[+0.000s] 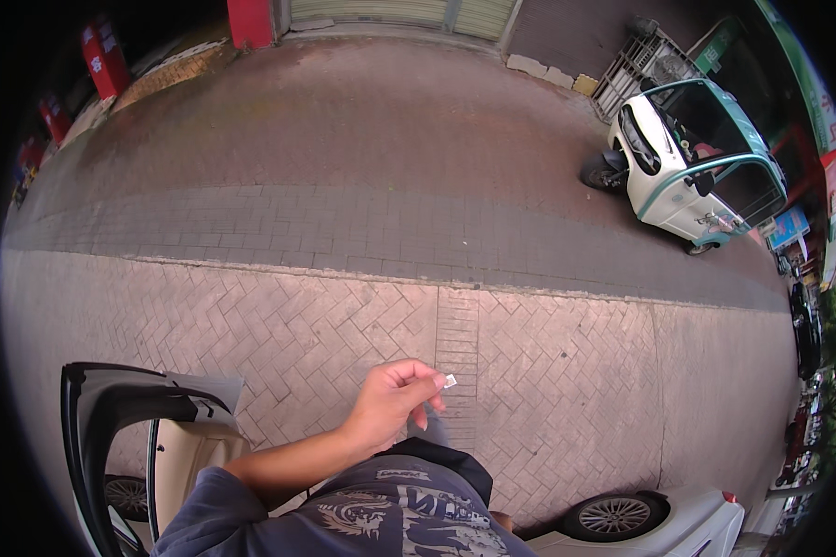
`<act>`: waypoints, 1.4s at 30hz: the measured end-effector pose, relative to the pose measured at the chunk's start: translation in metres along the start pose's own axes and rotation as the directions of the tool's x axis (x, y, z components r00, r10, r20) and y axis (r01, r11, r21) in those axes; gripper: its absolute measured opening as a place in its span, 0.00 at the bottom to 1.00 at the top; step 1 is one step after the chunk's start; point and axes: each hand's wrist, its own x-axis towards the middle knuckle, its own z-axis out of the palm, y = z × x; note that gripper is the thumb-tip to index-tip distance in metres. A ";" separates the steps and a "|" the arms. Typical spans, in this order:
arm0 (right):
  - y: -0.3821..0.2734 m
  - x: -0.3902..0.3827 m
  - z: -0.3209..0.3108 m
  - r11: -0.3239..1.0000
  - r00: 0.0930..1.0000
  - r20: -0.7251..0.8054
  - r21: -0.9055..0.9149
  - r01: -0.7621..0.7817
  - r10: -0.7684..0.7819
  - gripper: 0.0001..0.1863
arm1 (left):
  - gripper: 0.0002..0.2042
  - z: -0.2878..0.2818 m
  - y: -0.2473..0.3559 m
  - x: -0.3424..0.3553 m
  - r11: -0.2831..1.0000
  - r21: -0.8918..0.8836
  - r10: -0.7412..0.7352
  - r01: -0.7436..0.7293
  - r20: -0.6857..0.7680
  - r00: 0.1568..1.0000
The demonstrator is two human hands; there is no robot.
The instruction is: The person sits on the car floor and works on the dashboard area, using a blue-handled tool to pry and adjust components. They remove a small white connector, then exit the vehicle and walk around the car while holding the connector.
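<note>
My left hand point(398, 399) is held out in front of my body, above the paving. Thumb and forefinger pinch a small white piece point(450, 381), like a scrap of paper or a tag; it is too small to tell its kind. The other fingers curl loosely below. My right hand does not show; only a sliver of skin appears at the right side of my dark printed shirt point(409, 511).
An open car door point(195, 446) with a beige inner panel stands at my left. The rear of a silver-white car point(692, 524) is close at my lower right. A white and teal three-wheeler point(664, 167) is parked far right. Patterned paving point(548, 371) meets a darker strip ahead.
</note>
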 end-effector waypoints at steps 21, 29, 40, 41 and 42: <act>-0.869 -0.049 0.425 0.213 0.530 0.526 -0.547 0.810 -0.666 0.12 | 0.05 -0.279 0.224 0.048 0.777 -0.067 0.234 -0.626 -0.892 0.386; -0.895 -0.187 0.727 -0.129 0.599 0.793 -0.609 0.782 -0.116 0.13 | 0.05 -0.407 0.311 -0.006 0.567 0.045 0.072 -0.823 -0.997 -0.005; -1.046 -0.257 1.088 -0.323 0.717 0.694 -0.696 0.641 -0.073 0.06 | 0.07 -0.668 0.477 -0.001 0.444 0.143 -0.091 -0.884 -0.975 -0.204; -1.057 -0.276 1.129 -0.355 0.741 0.659 -0.729 0.585 -0.131 0.06 | 0.07 -0.685 0.503 -0.006 0.438 0.139 -0.064 -0.888 -0.981 -0.185; -1.065 -0.296 1.174 -0.437 0.677 0.727 -0.648 0.623 -0.113 0.07 | 0.07 -0.704 0.526 -0.010 0.497 0.185 -0.028 -0.848 -0.973 -0.228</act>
